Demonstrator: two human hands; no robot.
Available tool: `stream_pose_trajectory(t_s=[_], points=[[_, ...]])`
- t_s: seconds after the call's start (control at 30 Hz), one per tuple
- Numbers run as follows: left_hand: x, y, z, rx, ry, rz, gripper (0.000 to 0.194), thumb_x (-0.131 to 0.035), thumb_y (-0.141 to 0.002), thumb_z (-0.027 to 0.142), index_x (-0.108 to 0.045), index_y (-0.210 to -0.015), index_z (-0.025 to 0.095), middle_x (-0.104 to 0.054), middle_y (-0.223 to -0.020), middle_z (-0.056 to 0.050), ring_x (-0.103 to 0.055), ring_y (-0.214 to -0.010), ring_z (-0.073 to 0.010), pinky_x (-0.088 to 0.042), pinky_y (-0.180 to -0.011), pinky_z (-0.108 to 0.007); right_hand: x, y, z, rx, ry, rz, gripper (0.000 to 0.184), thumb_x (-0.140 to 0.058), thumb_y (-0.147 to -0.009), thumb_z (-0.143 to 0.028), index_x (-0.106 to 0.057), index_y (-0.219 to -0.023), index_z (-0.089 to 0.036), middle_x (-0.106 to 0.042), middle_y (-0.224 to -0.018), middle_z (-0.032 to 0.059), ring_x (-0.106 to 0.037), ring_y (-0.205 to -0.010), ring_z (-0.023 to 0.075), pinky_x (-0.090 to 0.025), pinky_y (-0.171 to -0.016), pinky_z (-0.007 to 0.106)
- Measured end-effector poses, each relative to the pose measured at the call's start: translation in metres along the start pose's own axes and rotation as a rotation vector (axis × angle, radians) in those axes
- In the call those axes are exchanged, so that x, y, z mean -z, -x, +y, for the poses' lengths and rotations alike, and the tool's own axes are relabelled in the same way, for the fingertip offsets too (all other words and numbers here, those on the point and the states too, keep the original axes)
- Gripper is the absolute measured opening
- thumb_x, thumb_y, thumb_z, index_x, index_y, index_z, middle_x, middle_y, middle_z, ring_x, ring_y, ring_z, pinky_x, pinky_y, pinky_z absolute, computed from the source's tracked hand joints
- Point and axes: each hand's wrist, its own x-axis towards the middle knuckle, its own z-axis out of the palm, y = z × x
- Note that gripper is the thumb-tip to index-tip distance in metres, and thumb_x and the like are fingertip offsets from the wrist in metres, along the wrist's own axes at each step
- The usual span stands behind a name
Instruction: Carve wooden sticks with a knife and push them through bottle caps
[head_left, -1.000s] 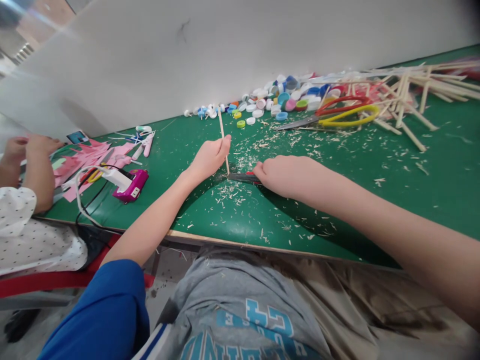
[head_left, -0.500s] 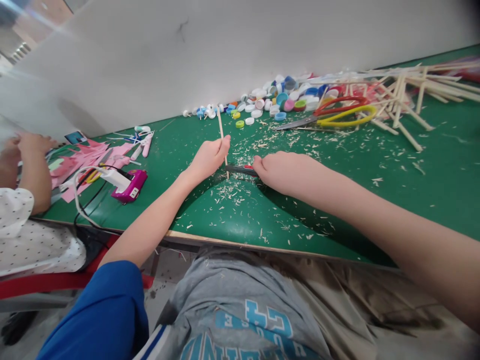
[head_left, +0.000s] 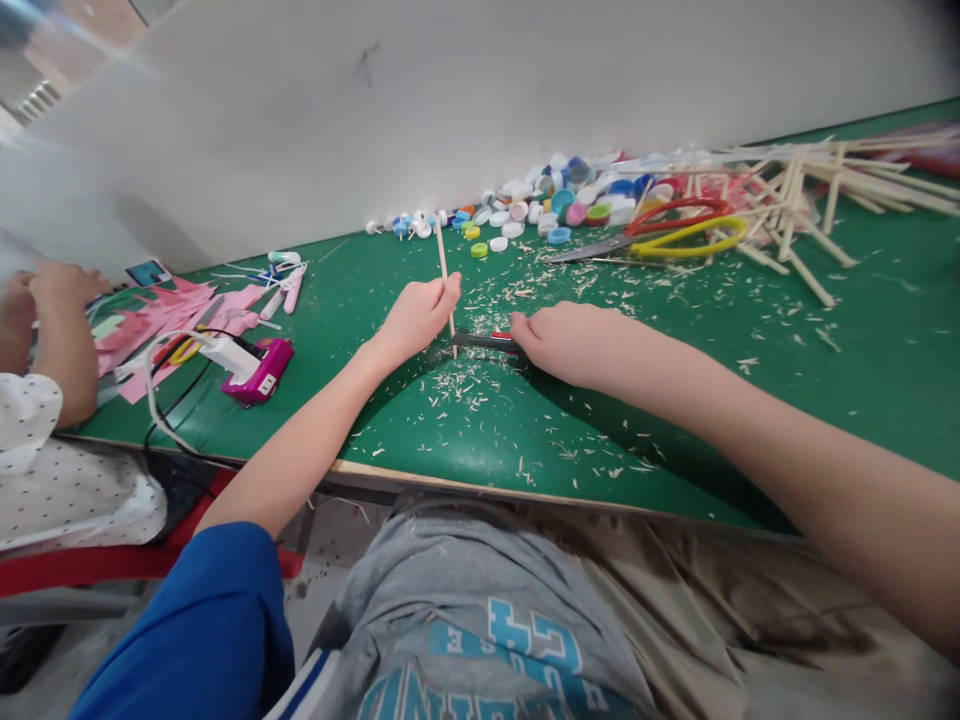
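Observation:
Between the thumb and fingers of my left hand [head_left: 421,318] is a thin wooden stick [head_left: 441,250], tilted nearly upright with its lower end close to the table. My right hand [head_left: 564,342] is closed around the handle of a utility knife [head_left: 487,342], whose red part shows by the thumb. The dark blade reaches left to the stick's lower end and appears to touch it. Pale wood shavings [head_left: 469,392] lie scattered beneath and around both hands on the green table [head_left: 420,440].
Bottle caps [head_left: 559,200] are heaped along the wall, with red-and-yellow scissors [head_left: 675,235] beside them. Several wooden sticks [head_left: 810,200] are piled at right. A magenta power adapter [head_left: 259,372] with cables and pink paper [head_left: 161,320] lie left, near another person's hands [head_left: 64,285].
My right hand and the knife have shifted very slightly to the right. My left hand and the stick are practically still.

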Motion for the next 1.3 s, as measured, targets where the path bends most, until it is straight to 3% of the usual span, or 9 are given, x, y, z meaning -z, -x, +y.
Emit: stream_pose_trajectory(t_s=[0.13, 0.37, 0.57, 0.73, 0.93, 1.07, 1.3], points=[[0.0, 0.0, 0.0, 0.011, 0.005, 0.007, 0.057, -0.024, -0.097, 0.057, -0.035, -0.053, 0.023, -0.038, -0.043, 0.004, -0.037, -0.042, -0.0103, -0.034, -0.052, -0.03, 0.0, 0.003, -0.002, -0.022, 0.092, -0.033, 0.053, -0.018, -0.095, -0.024, -0.048, -0.136, -0.01, -0.061, -0.095, 0.018, -0.056, -0.079, 0.0237, -0.036, -0.058, 0.033], [0.001, 0.001, 0.005, 0.013, 0.015, 0.01, 0.059, -0.021, -0.097, 0.061, -0.035, -0.054, 0.023, -0.039, -0.044, 0.003, -0.039, -0.043, -0.0105, -0.035, -0.052, -0.03, 0.009, 0.004, -0.01, -0.049, 0.046, -0.158, 0.047, -0.025, -0.095, -0.027, -0.055, -0.128, -0.013, -0.06, -0.095, 0.0175, -0.056, -0.08, 0.0235, -0.038, -0.06, 0.033], [0.0, 0.001, 0.003, 0.02, 0.014, 0.005, 0.057, -0.023, -0.098, 0.055, -0.036, -0.054, 0.022, -0.039, -0.045, 0.003, -0.04, -0.044, -0.0106, -0.036, -0.054, -0.03, 0.011, 0.006, -0.013, -0.093, 0.023, -0.088, 0.054, -0.013, -0.098, -0.027, -0.048, -0.137, -0.01, -0.06, -0.1, 0.019, -0.057, -0.08, 0.0232, -0.038, -0.062, 0.034], [-0.001, 0.001, 0.003, 0.02, 0.021, 0.009, 0.058, -0.021, -0.098, 0.058, -0.036, -0.054, 0.023, -0.038, -0.045, 0.004, -0.039, -0.044, -0.0107, -0.034, -0.053, -0.03, 0.007, 0.009, -0.014, -0.014, 0.126, -0.098, 0.054, -0.025, -0.093, -0.016, -0.038, -0.145, -0.01, -0.059, -0.101, 0.021, -0.058, -0.087, 0.026, -0.04, -0.065, 0.033], [-0.001, 0.0, 0.002, 0.005, 0.016, 0.008, 0.059, -0.021, -0.097, 0.059, -0.037, -0.054, 0.022, -0.04, -0.045, 0.003, -0.04, -0.044, -0.0107, -0.035, -0.053, -0.029, 0.008, 0.006, -0.01, -0.032, 0.098, -0.137, 0.052, -0.02, -0.095, -0.023, -0.046, -0.138, -0.011, -0.06, -0.096, 0.0184, -0.058, -0.083, 0.0263, -0.038, -0.061, 0.033], [-0.002, -0.001, -0.001, 0.008, 0.012, 0.006, 0.056, -0.023, -0.098, 0.054, -0.037, -0.054, 0.023, -0.041, -0.044, 0.003, -0.041, -0.044, -0.0108, -0.036, -0.053, -0.029, 0.015, 0.01, -0.017, -0.094, 0.058, -0.066, 0.054, -0.017, -0.095, -0.024, -0.051, -0.135, -0.01, -0.061, -0.099, 0.0198, -0.059, -0.08, 0.0255, -0.039, -0.061, 0.035], [-0.001, 0.0, 0.001, 0.015, 0.017, -0.004, 0.053, -0.026, -0.099, 0.05, -0.037, -0.055, 0.023, -0.041, -0.045, 0.004, -0.04, -0.043, -0.0107, -0.035, -0.053, -0.029, 0.011, 0.011, -0.018, -0.005, 0.141, -0.113, 0.057, -0.028, -0.09, -0.011, -0.034, -0.147, -0.011, -0.06, -0.105, 0.0193, -0.06, -0.09, 0.0264, -0.04, -0.063, 0.032]])
